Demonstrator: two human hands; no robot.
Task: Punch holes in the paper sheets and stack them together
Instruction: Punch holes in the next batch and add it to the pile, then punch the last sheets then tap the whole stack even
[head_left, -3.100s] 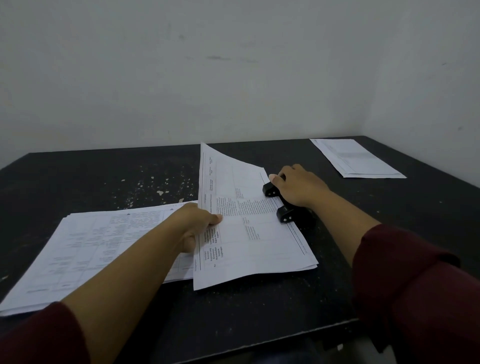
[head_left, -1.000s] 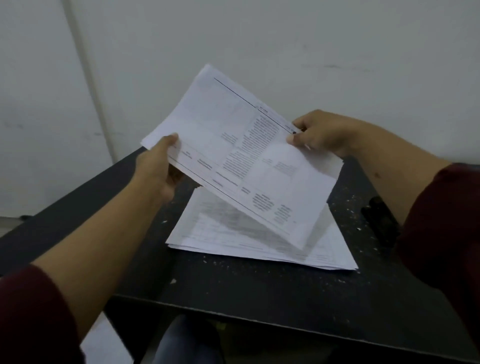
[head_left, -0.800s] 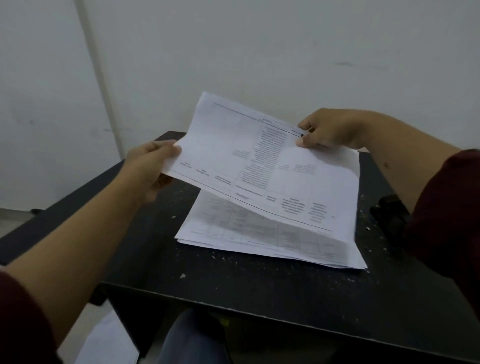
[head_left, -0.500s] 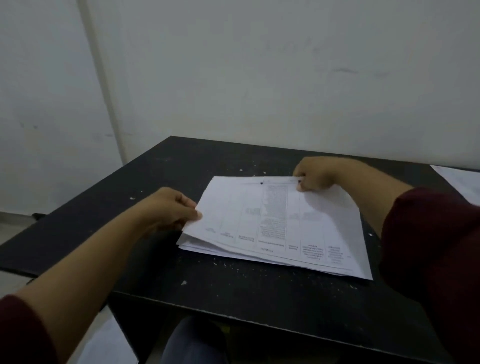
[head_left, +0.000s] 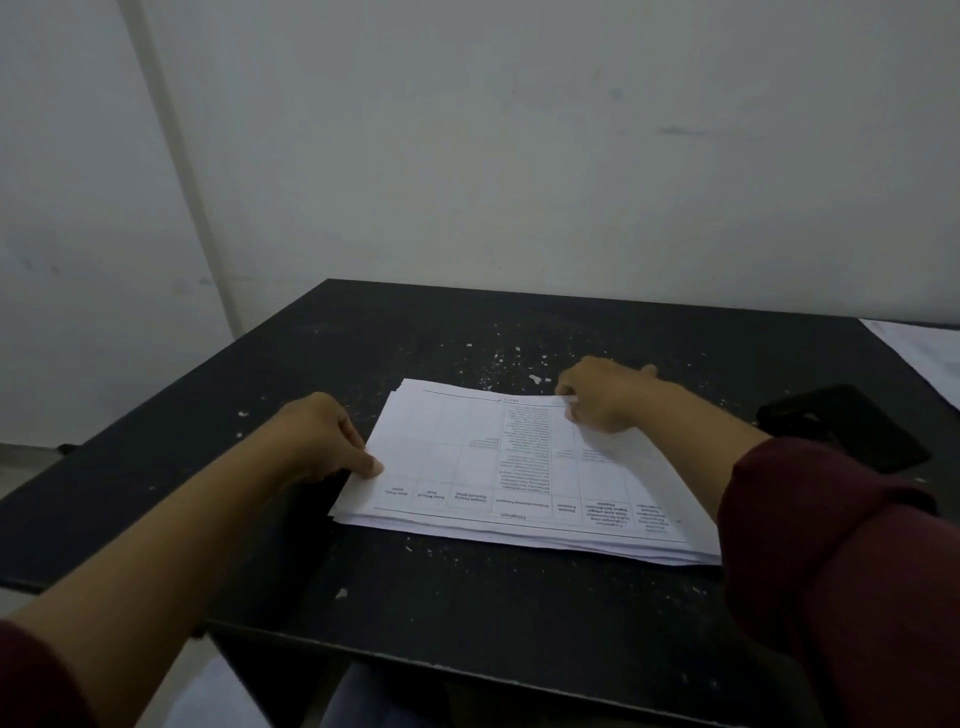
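At the near edge of the tabletop (head_left: 467, 613) our forearms reach in toward the stack of sheets (head_left: 519, 499), which lies flat between our hands. Half a second ago the top sheet was still settling at an angle; now it rests squared on the pile. Our left hand (head_left: 327, 441) keeps its grip curled, thumb pinching the stack's left edge, and our right hand (head_left: 602, 397) pinches the far right corner with curled fingers. We judge this sheet punched and stacked, so the next one is due. To the right sits the black hole punch (head_left: 841, 423), and beyond it the remaining sheets (head_left: 924, 353) at the far right edge.
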